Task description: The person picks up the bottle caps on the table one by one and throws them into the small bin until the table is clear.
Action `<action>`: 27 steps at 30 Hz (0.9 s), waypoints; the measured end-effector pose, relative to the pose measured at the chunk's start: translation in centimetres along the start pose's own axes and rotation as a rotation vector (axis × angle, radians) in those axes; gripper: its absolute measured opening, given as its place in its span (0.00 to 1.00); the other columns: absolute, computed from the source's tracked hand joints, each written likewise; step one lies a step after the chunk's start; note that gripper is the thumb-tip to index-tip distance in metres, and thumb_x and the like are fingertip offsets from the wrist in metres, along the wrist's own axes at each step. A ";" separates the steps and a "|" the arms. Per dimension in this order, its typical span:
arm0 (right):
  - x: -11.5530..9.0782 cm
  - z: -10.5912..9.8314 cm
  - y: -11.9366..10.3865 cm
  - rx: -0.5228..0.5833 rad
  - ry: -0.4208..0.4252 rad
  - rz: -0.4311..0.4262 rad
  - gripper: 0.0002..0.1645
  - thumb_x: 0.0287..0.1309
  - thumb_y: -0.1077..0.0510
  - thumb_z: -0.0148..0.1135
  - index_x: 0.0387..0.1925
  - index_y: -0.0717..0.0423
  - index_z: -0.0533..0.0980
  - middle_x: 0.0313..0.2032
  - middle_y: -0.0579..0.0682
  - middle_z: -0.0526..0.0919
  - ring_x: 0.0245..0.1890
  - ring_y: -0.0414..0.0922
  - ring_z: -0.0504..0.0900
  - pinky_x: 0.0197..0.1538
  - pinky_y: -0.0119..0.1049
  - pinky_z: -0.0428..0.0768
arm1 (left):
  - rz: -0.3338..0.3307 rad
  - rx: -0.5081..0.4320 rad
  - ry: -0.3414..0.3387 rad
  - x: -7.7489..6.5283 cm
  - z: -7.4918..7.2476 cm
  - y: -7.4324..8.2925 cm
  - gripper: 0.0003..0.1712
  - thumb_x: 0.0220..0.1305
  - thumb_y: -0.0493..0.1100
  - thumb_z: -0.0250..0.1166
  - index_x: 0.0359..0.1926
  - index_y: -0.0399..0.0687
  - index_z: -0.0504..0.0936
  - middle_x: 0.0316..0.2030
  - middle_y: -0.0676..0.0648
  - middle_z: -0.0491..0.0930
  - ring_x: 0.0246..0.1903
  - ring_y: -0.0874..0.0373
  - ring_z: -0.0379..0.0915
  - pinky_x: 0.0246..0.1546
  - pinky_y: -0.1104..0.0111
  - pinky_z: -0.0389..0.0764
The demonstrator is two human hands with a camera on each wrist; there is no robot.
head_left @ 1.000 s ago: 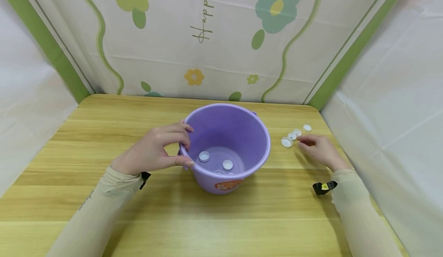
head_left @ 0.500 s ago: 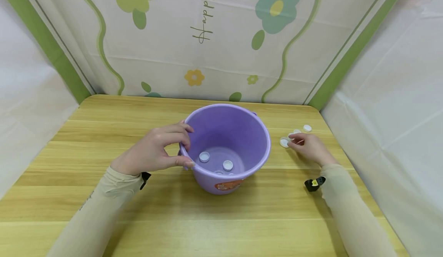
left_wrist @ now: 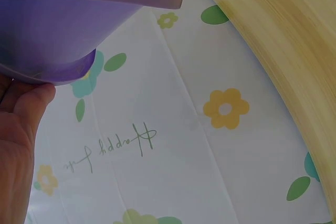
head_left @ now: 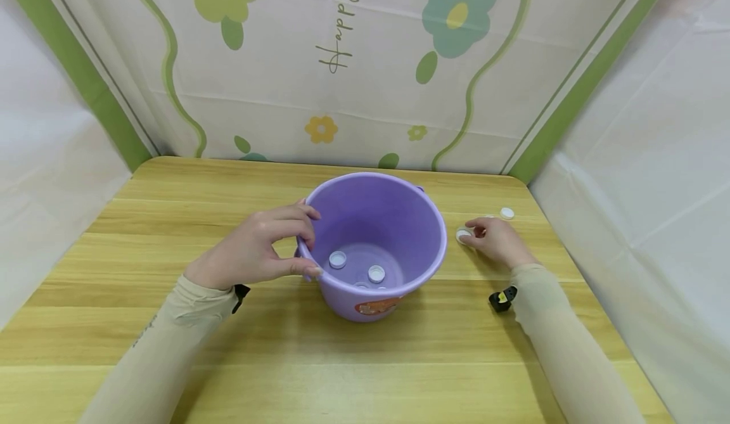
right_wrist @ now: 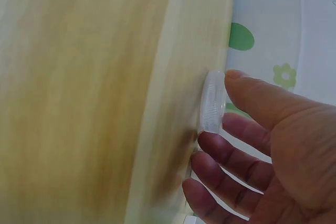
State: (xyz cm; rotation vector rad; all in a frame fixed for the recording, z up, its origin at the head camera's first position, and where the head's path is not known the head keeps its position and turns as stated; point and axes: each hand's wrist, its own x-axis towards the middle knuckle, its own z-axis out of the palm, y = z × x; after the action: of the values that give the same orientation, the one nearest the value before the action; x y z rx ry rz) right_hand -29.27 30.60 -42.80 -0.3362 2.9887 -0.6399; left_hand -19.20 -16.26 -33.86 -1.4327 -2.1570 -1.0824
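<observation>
A purple plastic bucket stands mid-table, tipped slightly towards me. My left hand grips its left rim, thumb outside and fingers curled over the edge; the left wrist view shows the bucket wall above the fingertips. Inside lie several white caps, among them one cap on the left and another cap near the middle. To the bucket's right, my right hand pinches a white ribbed screw cap between thumb and fingers, close against the tabletop.
Another white cap lies on the wooden table beyond my right hand, which partly hides other caps. A flower-print curtain hangs behind the table, with white sheeting along the right side.
My right hand has moved left across the small caps to the larger one, which has slid slightly towards the bucket. The left hand and bucket have stayed put.
</observation>
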 end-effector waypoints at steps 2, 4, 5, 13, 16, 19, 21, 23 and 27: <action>0.1 0.1 0.0 -0.011 0.005 -0.005 0.32 0.61 0.45 0.68 0.58 0.64 0.76 0.43 0.57 0.82 0.46 0.54 0.79 0.55 0.54 0.79 | 0.000 -0.001 0.001 0.0 0.0 0.0 0.18 0.54 0.56 0.75 0.32 0.50 0.79 0.38 0.55 0.79 0.54 0.51 0.74 0.69 0.52 0.67; 0.1 0.3 -0.1 -0.026 0.007 -0.008 0.32 0.62 0.45 0.67 0.58 0.65 0.76 0.43 0.57 0.82 0.46 0.54 0.79 0.55 0.54 0.79 | -0.003 -0.004 0.001 0.0 0.0 0.0 0.18 0.54 0.56 0.75 0.31 0.50 0.79 0.38 0.55 0.78 0.54 0.51 0.74 0.70 0.52 0.67; 0.2 0.3 -0.2 -0.034 0.007 -0.011 0.32 0.62 0.46 0.67 0.58 0.65 0.76 0.43 0.57 0.82 0.45 0.53 0.79 0.54 0.54 0.80 | -0.004 -0.004 0.000 0.0 0.0 0.0 0.18 0.54 0.56 0.75 0.31 0.50 0.79 0.37 0.55 0.78 0.54 0.52 0.74 0.70 0.52 0.67; 0.2 0.4 -1.0 -0.084 -0.014 -0.018 0.29 0.63 0.50 0.64 0.57 0.68 0.76 0.39 0.57 0.82 0.41 0.52 0.78 0.50 0.53 0.81 | 0.024 0.000 0.014 0.0 0.0 0.1 0.18 0.54 0.55 0.75 0.32 0.50 0.79 0.37 0.55 0.78 0.53 0.51 0.75 0.69 0.51 0.68; 0.1 0.4 -1.2 -0.096 -0.019 -0.006 0.28 0.62 0.51 0.64 0.57 0.68 0.76 0.40 0.58 0.81 0.42 0.53 0.78 0.51 0.54 0.80 | 0.025 0.003 0.015 0.0 0.0 0.1 0.19 0.55 0.57 0.74 0.32 0.49 0.79 0.37 0.55 0.78 0.53 0.51 0.75 0.69 0.51 0.68; 0.1 0.4 -1.3 -0.106 -0.024 0.002 0.28 0.62 0.53 0.63 0.57 0.68 0.76 0.42 0.60 0.81 0.43 0.54 0.78 0.51 0.55 0.80 | 0.019 0.000 0.015 -0.1 0.0 0.0 0.19 0.56 0.58 0.72 0.32 0.50 0.79 0.36 0.55 0.78 0.53 0.51 0.75 0.69 0.52 0.68; 0.1 0.3 -1.4 -0.108 -0.029 0.000 0.29 0.61 0.53 0.64 0.57 0.69 0.75 0.42 0.61 0.80 0.43 0.55 0.78 0.52 0.55 0.80 | 0.020 0.004 0.016 -0.1 0.0 0.0 0.19 0.56 0.59 0.72 0.31 0.50 0.79 0.36 0.55 0.78 0.53 0.51 0.75 0.69 0.52 0.68; 0.1 0.3 -1.4 -0.106 -0.032 -0.006 0.29 0.61 0.54 0.64 0.57 0.69 0.75 0.43 0.61 0.81 0.44 0.56 0.78 0.52 0.56 0.80 | 0.019 0.004 0.017 -0.1 0.1 0.0 0.19 0.56 0.59 0.72 0.31 0.50 0.79 0.36 0.55 0.78 0.53 0.51 0.75 0.69 0.52 0.68; 0.2 0.2 -1.2 -0.095 -0.045 -0.011 0.29 0.59 0.54 0.66 0.57 0.68 0.76 0.45 0.62 0.81 0.46 0.56 0.78 0.54 0.56 0.80 | 0.013 0.003 0.018 -0.2 0.2 -0.1 0.21 0.56 0.60 0.71 0.31 0.49 0.79 0.37 0.55 0.78 0.53 0.51 0.75 0.69 0.51 0.68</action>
State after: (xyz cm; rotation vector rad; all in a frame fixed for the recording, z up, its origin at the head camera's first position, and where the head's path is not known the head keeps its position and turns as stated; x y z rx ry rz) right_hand -29.24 29.42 -42.54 -0.3677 2.9826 -0.4853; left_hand -19.21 -16.27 -34.12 -1.4280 -2.1329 -1.0834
